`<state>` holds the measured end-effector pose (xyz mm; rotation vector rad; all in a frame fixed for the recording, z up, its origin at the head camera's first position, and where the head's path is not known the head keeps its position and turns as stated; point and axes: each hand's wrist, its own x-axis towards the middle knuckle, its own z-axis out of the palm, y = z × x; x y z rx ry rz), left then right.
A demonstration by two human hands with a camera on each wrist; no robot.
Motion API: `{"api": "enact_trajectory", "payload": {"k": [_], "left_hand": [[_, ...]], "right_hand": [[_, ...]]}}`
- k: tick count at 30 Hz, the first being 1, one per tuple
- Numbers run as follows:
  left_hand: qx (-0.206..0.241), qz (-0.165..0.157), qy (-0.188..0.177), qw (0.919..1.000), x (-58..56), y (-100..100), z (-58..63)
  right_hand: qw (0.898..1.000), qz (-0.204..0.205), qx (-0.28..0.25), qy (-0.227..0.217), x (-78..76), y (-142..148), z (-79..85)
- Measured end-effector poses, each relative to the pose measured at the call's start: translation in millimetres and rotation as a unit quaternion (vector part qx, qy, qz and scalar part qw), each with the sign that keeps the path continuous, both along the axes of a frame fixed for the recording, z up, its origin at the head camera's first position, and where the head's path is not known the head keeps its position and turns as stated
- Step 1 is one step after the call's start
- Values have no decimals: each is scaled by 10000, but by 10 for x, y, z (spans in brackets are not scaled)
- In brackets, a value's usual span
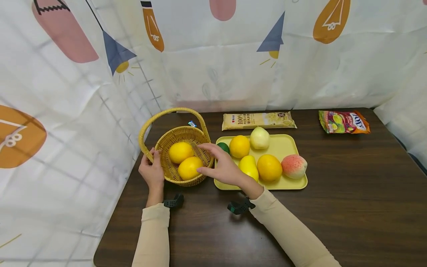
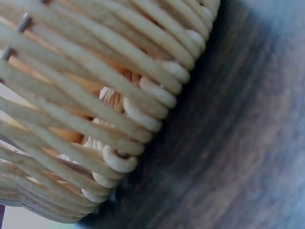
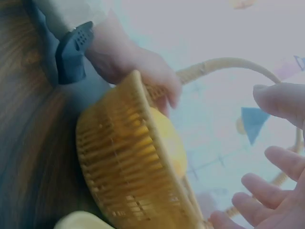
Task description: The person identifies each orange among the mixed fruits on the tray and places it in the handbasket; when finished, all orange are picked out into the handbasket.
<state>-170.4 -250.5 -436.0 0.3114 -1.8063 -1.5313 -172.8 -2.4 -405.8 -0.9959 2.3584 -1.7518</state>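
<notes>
A woven wicker basket (image 1: 173, 135) with a tall hooped handle stands on the left of the table. Inside it lie two yellow, slightly oval fruits, one farther back (image 1: 181, 152) and one nearer (image 1: 190, 168). My left hand (image 1: 152, 168) grips the basket's left rim at the foot of the handle, its fingers over the edge. Over the right rim, my right hand (image 1: 221, 165) is held with thumb and fingers apart and nothing between them. The right wrist view shows those spread fingers (image 3: 255, 208) beside the basket. Close-up wicker wall (image 2: 90, 95) fills much of the left wrist view.
Right of the basket, a yellow tray (image 1: 281, 142) holds two oranges (image 1: 269, 168), a yellow pear (image 1: 248, 167), a pale round fruit (image 1: 260, 138), a peach (image 1: 294, 166) and something green (image 1: 223, 147). Behind are a noodle packet (image 1: 258, 121), a candy bag (image 1: 344, 122) and a small wrapper (image 1: 192, 124).
</notes>
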Motion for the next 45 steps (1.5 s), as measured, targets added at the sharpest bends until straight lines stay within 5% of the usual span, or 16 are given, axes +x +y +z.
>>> {"api": "enact_trajectory", "payload": {"k": [18, 25, 31, 45], "left_hand": [[-5, -5, 17, 10000, 8, 2, 3], [-38, 1, 41, 10000, 8, 10, 3], [-2, -17, 96, 10000, 14, -6, -14], [-20, -25, 102, 9999, 19, -8, -5]], "right_hand": [[9974, -652, -215, -224, -187, 586, 66], [9951, -901, -178, -370, -107, 760, 339], [9949, -898, -81, -450, -209, 973, 108], [9927, -275, 999, -625, -163, 1613, 40]]}}
